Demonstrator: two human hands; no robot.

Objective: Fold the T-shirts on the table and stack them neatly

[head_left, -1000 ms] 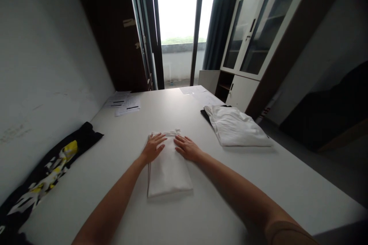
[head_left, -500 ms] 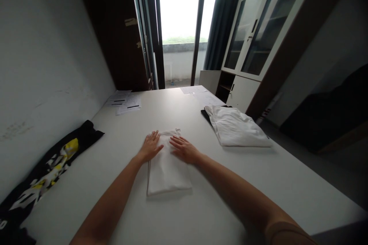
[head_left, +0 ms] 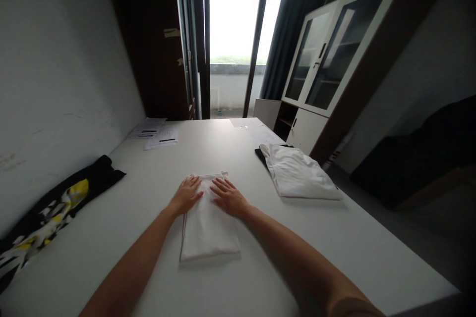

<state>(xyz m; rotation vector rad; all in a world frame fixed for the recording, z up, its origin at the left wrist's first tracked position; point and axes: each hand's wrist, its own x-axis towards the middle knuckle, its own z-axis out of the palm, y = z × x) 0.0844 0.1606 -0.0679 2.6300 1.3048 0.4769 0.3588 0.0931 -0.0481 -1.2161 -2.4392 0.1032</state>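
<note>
The white table (head_left: 211,287) is carrying a long black printed garment (head_left: 63,209) along your left, while a flat white garment (head_left: 303,174) is lying near the right edge. Between them, right in front of you, the white cloth (head_left: 210,230) is sitting as a narrow rectangle, so its main folds are seemingly done, though whether any smoothing is remaining you cannot tell. Your left hand (head_left: 185,196) and right hand (head_left: 229,198) are resting flat across its far part, fingers slightly spread, gripping nothing
</note>
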